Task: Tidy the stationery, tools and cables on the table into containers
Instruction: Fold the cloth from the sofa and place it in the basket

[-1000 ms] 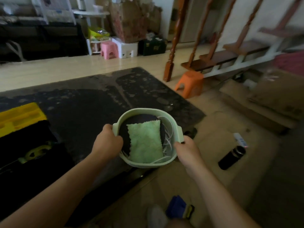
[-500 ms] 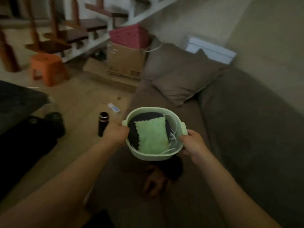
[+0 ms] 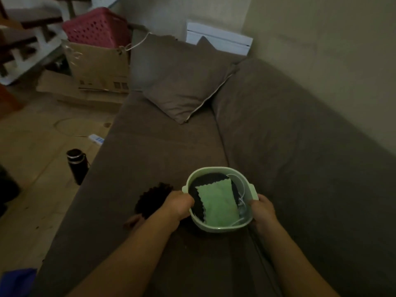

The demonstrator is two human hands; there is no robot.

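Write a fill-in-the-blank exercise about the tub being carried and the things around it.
1. The left hand and the right hand hold the tub; the cloth lying on top inside it is ____.
2. The black bottle stands on the ____.
3. The pink basket sits in a cardboard ____.

Missing words: green; floor; box.

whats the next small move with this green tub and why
Probably lower the green tub straight down onto the sofa seat and let go. The left hand and right hand grip its rim over the seat, and the green cloth and white cable lie inside it. Keep it right of the dark fuzzy object lying beside it.
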